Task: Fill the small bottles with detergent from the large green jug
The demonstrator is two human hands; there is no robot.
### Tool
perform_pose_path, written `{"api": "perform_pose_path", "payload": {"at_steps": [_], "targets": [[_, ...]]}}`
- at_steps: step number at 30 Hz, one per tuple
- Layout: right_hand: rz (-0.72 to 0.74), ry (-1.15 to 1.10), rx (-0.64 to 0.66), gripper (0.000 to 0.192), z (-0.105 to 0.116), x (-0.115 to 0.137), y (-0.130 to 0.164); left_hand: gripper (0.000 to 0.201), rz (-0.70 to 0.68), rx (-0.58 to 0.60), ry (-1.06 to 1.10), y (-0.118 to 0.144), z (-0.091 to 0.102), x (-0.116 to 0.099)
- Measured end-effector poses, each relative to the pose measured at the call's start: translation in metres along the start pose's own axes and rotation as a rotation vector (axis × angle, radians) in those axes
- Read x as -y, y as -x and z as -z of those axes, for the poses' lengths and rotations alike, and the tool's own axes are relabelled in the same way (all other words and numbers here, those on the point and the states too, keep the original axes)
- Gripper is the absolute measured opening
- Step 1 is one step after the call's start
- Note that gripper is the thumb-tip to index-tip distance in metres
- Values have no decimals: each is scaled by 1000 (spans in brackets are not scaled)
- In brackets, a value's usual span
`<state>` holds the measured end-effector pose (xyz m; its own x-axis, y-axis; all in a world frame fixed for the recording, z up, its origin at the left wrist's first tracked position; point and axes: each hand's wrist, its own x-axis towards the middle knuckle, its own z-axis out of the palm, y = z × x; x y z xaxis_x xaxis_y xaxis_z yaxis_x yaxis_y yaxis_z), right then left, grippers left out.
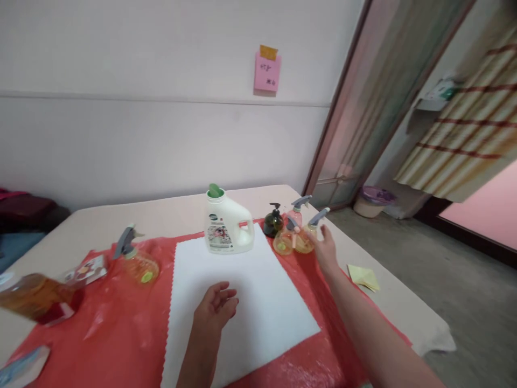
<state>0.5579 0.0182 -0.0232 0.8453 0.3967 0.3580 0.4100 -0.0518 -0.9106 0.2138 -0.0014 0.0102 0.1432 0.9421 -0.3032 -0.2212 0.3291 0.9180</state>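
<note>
Right hand (326, 249) fingers touching spray bottle (307, 236)

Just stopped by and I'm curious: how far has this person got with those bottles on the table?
Laid out: a white sheet over red plastic, with a white jug standing at its far edge, green cap on. In hand: the right hand reaches the cluster of small spray bottles, touching or nearly so; the left hand rests empty on the sheet. Left: another spray bottle sits untouched at left.

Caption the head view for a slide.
Right hand reaches a cluster of spray bottles; left hand rests on white cloth.
</note>
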Motion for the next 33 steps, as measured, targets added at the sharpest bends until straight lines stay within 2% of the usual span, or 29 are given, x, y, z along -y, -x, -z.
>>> {"api": "perform_pose_path", "payload": {"at_steps": [2,4,6,8,10,12,15,18,20,22,24,26,28,31,33], "targets": [[17,17,-53,69,13,15,25,47,-1,-45,45,-1,3,-2],[83,10,-32,63,17,34,57,39,-13,-94,109,-1,8,-6],[278,0,143,53,8,57,93,30,-42,-158,182,-2,14,-11],[403,-35,500,42,-14,80,132,24,-93,-232,271,-3,22,-17],[390,-107,843,37,-50,103,169,19,-156,-329,365,-4,31,-22],[297,-148,1075,33,-95,125,198,18,-214,-452,441,-6,40,-24],[292,-189,1168,32,-172,158,228,19,-270,-628,528,-14,51,-27],[250,-218,1199,43,-241,188,250,25,-307,-711,598,-20,59,-29],[211,-252,1201,48,-273,204,263,29,-348,-721,598,-21,62,-31],[179,-299,1187,35,-289,214,270,31,-390,-715,556,-18,63,-34],[156,-352,1145,21,-286,218,270,31,-424,-703,487,-14,62,-37],[140,-402,1085,19,-261,217,261,31,-466,-671,370,-9,58,-38],[127,-441,1027,22,-219,210,244,37,-526,-639,167,-6,53,-36],[82,-471,939,28,-143,192,216,62,-665,-590,-257,-4,39,-26],[-47,-486,854,26,-97,176,203,76,-764,-512,-514,-3,27,-14]]}}
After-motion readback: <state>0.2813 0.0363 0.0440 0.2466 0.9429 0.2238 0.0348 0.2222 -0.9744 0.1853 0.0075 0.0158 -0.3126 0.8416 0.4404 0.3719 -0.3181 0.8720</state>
